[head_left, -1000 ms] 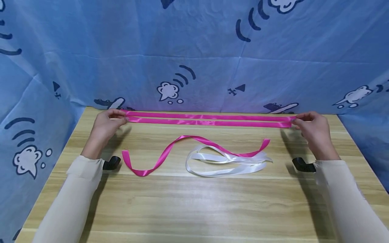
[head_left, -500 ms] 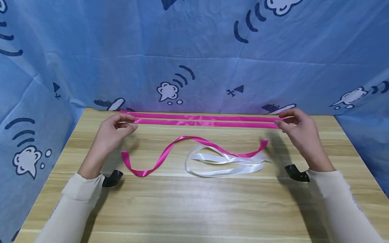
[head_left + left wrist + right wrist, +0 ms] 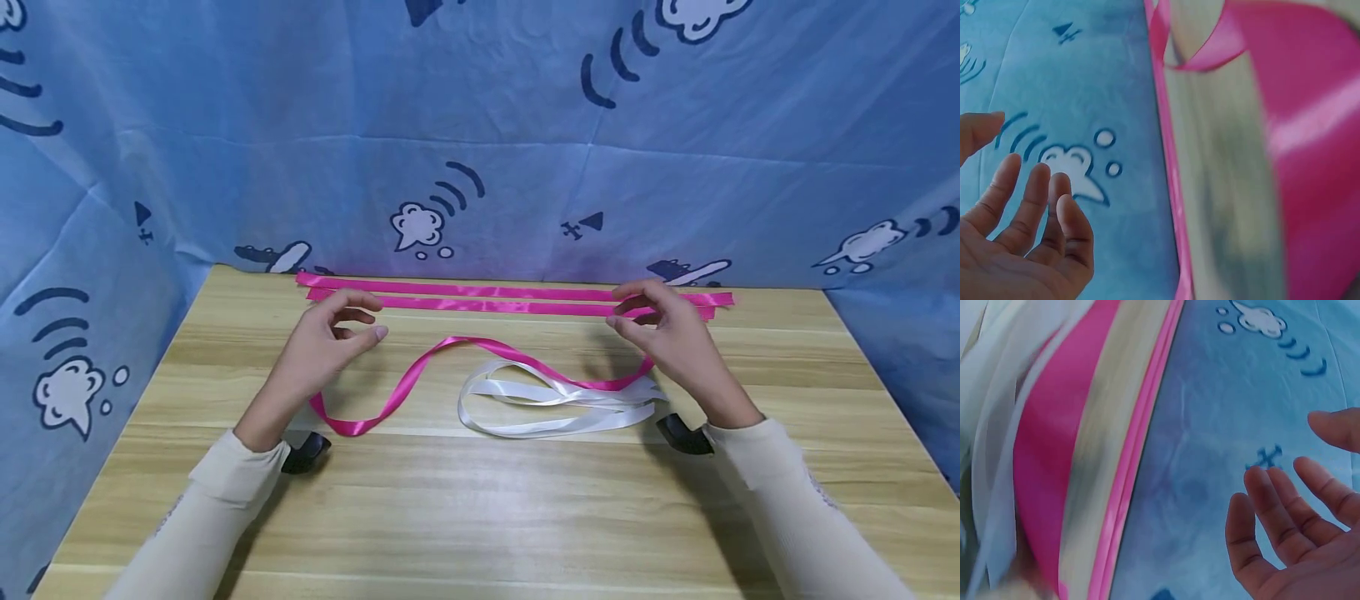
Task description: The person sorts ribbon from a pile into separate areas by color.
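Two pink satin ribbons lie straight and side by side along the table's back edge, the rear ribbon (image 3: pixel 495 292) just behind the front ribbon (image 3: pixel 495 306). A third, wavy pink ribbon (image 3: pixel 408 379) runs across the middle of the table. Its right part overlaps a looped white ribbon (image 3: pixel 555 427). My left hand (image 3: pixel 330 337) hovers above the left end of the wavy ribbon and hides it; its fingers are spread loosely around nothing. Over that ribbon's right end is my right hand (image 3: pixel 663 333), fingers also loosely bent and apart, holding nothing.
A wooden table (image 3: pixel 465 517) carries all the ribbons. Behind it and along both sides hangs a blue printed cloth (image 3: pixel 315 183), close against the back edge. A black wrist device (image 3: pixel 306 454) sticks out from each sleeve.
Both hands have let go of the straight pink ribbons' ends and moved inward and nearer, over the wavy ribbon's ends. All the ribbons lie as before.
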`<state>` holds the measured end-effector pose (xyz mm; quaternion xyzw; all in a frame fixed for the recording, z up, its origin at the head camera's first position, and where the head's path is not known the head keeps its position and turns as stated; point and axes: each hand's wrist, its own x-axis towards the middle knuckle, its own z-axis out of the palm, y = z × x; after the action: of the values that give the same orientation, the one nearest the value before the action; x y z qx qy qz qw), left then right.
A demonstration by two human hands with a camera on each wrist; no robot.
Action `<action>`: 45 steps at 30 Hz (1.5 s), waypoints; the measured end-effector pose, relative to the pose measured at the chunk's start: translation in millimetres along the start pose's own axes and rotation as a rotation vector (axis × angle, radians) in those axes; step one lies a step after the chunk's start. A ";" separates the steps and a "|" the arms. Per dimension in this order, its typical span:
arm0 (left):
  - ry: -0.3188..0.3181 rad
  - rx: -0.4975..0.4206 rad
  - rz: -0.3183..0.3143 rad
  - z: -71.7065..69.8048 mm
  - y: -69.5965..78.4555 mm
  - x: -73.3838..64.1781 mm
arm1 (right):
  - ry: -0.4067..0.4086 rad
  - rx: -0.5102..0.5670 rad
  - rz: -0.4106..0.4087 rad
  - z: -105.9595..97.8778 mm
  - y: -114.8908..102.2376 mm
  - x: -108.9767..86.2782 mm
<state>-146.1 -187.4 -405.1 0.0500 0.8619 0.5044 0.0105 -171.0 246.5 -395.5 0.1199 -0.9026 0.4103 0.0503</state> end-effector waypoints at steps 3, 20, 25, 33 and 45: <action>-0.038 -0.014 0.016 8.7 -0.3 0.1 | -0.044 -0.004 -0.014 8.7 -4.3 3.4; -0.197 -0.079 -0.019 51.9 4.4 3.7 | -0.249 0.150 -0.078 58.7 -19.6 25.9; -0.208 -0.069 0.002 62.1 2.3 8.4 | -0.300 0.165 -0.091 72.8 -24.5 30.8; -0.213 0.004 0.062 73.5 2.5 16.3 | -0.405 0.161 -0.065 99.7 -33.6 40.7; -0.183 0.076 0.042 83.9 -0.7 23.3 | -0.474 0.145 -0.058 129.4 -36.1 51.9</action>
<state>-163.6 -112.7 -446.1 0.1144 0.8747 0.4647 0.0764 -210.8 117.1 -444.6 0.2419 -0.8536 0.4327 -0.1598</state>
